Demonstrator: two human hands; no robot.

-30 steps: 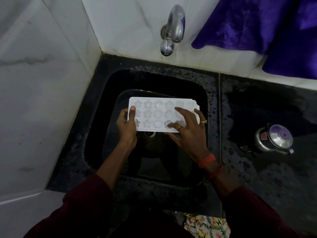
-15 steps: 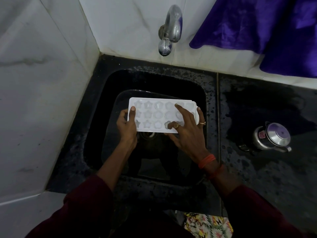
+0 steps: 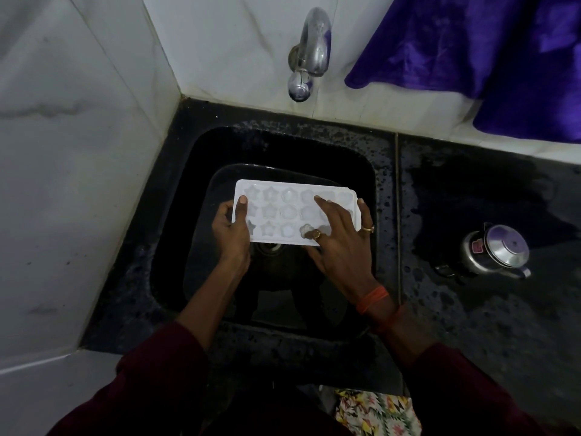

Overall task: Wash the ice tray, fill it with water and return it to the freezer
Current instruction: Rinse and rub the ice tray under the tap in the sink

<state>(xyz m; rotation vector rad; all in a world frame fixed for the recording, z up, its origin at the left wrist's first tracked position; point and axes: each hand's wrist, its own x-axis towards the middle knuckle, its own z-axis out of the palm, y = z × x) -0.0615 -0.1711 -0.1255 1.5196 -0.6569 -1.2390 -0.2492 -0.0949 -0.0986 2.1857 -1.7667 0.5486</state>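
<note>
Over the sink [image 3: 188,171] drain, the left hand [image 3: 231,234] gripped the left edge of the ice tray [image 3: 283,212], thumb on top, I'd guess to keep it level. The right hand [image 3: 342,243] lay flat, fingers spread over the right-side cells, rubbing them clean probably.

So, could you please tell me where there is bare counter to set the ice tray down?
The black counter is bare between the sink rim and the steel pot, and behind it up to the wall. The sink itself is crowded: the left hand grips the ice tray and the right hand lies across it.
</note>
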